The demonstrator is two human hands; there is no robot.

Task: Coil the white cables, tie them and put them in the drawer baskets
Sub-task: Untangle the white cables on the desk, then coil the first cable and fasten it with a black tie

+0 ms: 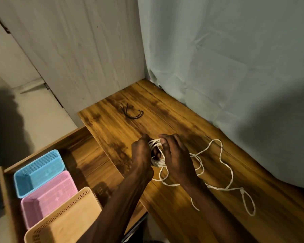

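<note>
A white cable (223, 165) lies on the wooden tabletop (174, 120), part of it wound into a small coil (157, 163) and the rest trailing in loose loops to the right. My left hand (141, 155) grips the coil's left side. My right hand (177, 156) holds its right side, thumb over the top strands. Several black ties (132, 112) lie on the table farther back. The open drawer (88, 155) at the lower left holds a blue basket (39, 171), a pink basket (49, 197) and a beige basket (65, 220).
A white wardrobe panel (74, 50) stands behind the table on the left. A pale green curtain (235, 67) hangs along the table's right side. Pale floor (33, 111) shows beyond the drawer.
</note>
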